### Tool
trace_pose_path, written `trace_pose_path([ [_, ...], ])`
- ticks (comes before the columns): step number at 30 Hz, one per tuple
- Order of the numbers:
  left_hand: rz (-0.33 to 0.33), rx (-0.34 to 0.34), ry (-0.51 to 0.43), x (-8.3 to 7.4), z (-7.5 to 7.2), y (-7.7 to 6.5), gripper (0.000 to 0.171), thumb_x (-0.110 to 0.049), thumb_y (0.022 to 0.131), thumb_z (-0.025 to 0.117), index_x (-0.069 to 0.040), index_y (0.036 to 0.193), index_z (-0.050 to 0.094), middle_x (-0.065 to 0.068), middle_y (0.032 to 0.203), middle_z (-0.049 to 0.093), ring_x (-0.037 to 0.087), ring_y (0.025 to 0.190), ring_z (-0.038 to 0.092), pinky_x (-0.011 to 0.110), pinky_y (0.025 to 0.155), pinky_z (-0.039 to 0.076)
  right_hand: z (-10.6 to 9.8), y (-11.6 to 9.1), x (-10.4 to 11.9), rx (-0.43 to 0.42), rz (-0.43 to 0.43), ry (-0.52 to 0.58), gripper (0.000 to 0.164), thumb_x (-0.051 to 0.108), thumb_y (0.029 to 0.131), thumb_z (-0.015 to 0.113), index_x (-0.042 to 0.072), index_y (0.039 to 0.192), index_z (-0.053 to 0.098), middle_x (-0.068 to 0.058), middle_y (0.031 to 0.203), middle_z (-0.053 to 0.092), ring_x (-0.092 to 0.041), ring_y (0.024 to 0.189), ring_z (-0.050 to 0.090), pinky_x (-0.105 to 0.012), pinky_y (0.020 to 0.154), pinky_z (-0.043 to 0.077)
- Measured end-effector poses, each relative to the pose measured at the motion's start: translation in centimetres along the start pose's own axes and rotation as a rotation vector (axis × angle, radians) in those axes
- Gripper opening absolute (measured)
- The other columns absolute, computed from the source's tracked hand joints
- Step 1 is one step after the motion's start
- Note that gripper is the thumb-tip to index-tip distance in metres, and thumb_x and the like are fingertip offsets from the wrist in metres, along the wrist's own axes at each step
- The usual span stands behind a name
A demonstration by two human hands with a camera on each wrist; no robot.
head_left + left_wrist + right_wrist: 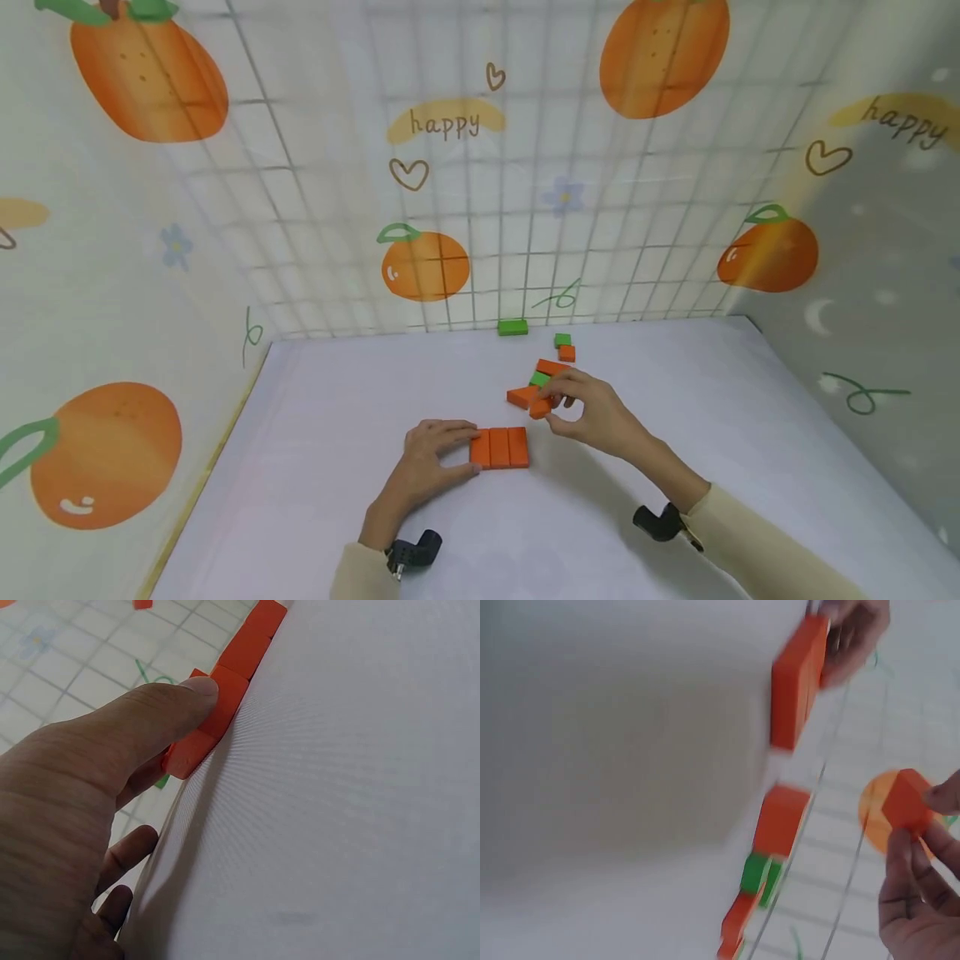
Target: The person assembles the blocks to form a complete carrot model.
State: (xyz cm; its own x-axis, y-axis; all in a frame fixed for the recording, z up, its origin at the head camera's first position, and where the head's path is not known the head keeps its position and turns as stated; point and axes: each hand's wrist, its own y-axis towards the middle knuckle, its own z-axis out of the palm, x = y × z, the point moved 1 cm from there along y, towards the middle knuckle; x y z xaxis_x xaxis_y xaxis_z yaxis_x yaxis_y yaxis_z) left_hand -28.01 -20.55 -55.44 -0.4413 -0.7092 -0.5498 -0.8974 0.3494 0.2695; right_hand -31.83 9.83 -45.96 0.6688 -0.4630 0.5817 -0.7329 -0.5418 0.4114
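Three orange blocks (499,448) lie side by side on the white table. My left hand (422,457) holds the leftmost one at its ends, thumb at the near end and fingertips at the far end. In the left wrist view the thumb presses an orange block (225,697) in that row. Raised above the table, my right hand (603,417) pinches a small orange block (907,801) between thumb and fingertips. Just behind it are an orange block (521,397), a green block (539,379) and another orange block (551,366), partly covered by this hand in the head view.
Farther back stand a small orange block (567,353) and a small green block (562,339). A longer green block (513,327) lies at the table's back edge. Printed curtains (322,250) with a wire grid behind them enclose the table (337,375) at the back and sides.
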Motion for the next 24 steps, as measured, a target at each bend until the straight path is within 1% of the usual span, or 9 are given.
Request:
trace_pose_path([
  [3,-0.004,0.004,0.003,0.0,-0.1,0.1,0.050,-0.054,0.085,0.075,-0.037,0.131,0.066,-0.022,0.136,0.056,0.013,0.126,0.043,0.054,0.107,0.026,1.2,-0.7,1.3,0.042,-0.034,0.038,0.026,0.005,0.080,0.079,0.014,0.103,0.070,0.005,0.102,0.062,-0.017,0.086,0.061,-0.032,0.070,0.055],
  [5,-0.003,0.004,0.000,-0.1,-0.2,0.1,0.050,-0.052,0.084,0.075,-0.037,0.131,0.067,-0.022,0.136,0.056,0.013,0.125,0.043,0.054,0.106,0.027,2.1,-1.1,2.0,0.071,-0.053,0.057,0.026,0.003,0.080,0.078,0.013,0.102,0.069,0.005,0.103,0.062,-0.017,0.086,0.061,-0.030,0.072,0.055],
  [7,0.000,0.004,-0.001,-0.1,-0.2,0.2,0.050,-0.052,0.085,0.075,-0.036,0.131,0.067,-0.022,0.136,0.057,0.013,0.125,0.043,0.053,0.106,0.026,2.9,-1.5,2.5,0.095,-0.062,0.069,0.026,0.002,0.080,0.077,0.012,0.102,0.069,0.005,0.104,0.062,-0.017,0.086,0.061,-0.028,0.073,0.054],
  [9,0.002,0.004,-0.005,-0.2,-0.1,0.2,0.050,-0.054,0.085,0.075,-0.035,0.131,0.067,-0.021,0.136,0.057,0.012,0.124,0.043,0.053,0.106,0.026,3.8,-1.8,2.7,0.121,-0.074,0.077,0.026,0.002,0.080,0.076,0.012,0.103,0.069,0.005,0.105,0.063,-0.017,0.089,0.062,-0.029,0.075,0.055],
  [11,0.012,-0.003,-0.012,-0.3,0.0,0.4,0.051,-0.054,0.085,0.074,-0.034,0.131,0.067,-0.021,0.136,0.057,0.012,0.123,0.043,0.053,0.106,0.026,4.5,-2.0,2.9,0.143,-0.092,0.045,0.024,0.004,0.081,0.075,0.013,0.103,0.070,0.006,0.107,0.064,-0.016,0.093,0.062,-0.031,0.080,0.054],
  [13,0.018,-0.004,-0.024,-0.4,0.1,0.5,0.051,-0.054,0.085,0.074,-0.033,0.131,0.067,-0.020,0.136,0.057,0.012,0.123,0.043,0.053,0.106,0.025,5.1,-2.2,2.9,0.160,-0.102,-0.010,0.023,0.007,0.082,0.075,0.015,0.103,0.072,0.008,0.109,0.065,-0.014,0.098,0.061,-0.033,0.085,0.053],
  [16,0.026,0.000,-0.026,-0.4,0.2,0.7,0.051,-0.054,0.085,0.074,-0.033,0.131,0.067,-0.020,0.137,0.057,0.012,0.124,0.043,0.052,0.105,0.026,5.9,-2.5,2.8,0.179,-0.108,-0.119,0.021,0.012,0.083,0.077,0.019,0.102,0.075,0.011,0.110,0.067,-0.010,0.101,0.058,-0.035,0.089,0.050],
  [19,0.023,0.006,-0.017,-0.4,0.2,0.7,0.051,-0.054,0.085,0.074,-0.034,0.131,0.067,-0.020,0.137,0.057,0.013,0.125,0.043,0.053,0.105,0.027,6.6,-2.6,2.8,0.202,-0.117,-0.175,0.020,0.016,0.083,0.081,0.018,0.103,0.077,0.010,0.108,0.069,-0.010,0.100,0.059,-0.036,0.089,0.049],
  [24,0.007,-0.008,-0.010,-0.3,0.0,0.5,0.050,-0.052,0.084,0.077,-0.033,0.129,0.068,-0.018,0.135,0.058,0.014,0.124,0.044,0.053,0.105,0.026,7.5,-2.4,3.0,0.230,-0.176,-0.218,0.019,0.019,0.083,0.083,0.017,0.101,0.076,0.008,0.104,0.069,-0.010,0.097,0.061,-0.034,0.086,0.051],
])
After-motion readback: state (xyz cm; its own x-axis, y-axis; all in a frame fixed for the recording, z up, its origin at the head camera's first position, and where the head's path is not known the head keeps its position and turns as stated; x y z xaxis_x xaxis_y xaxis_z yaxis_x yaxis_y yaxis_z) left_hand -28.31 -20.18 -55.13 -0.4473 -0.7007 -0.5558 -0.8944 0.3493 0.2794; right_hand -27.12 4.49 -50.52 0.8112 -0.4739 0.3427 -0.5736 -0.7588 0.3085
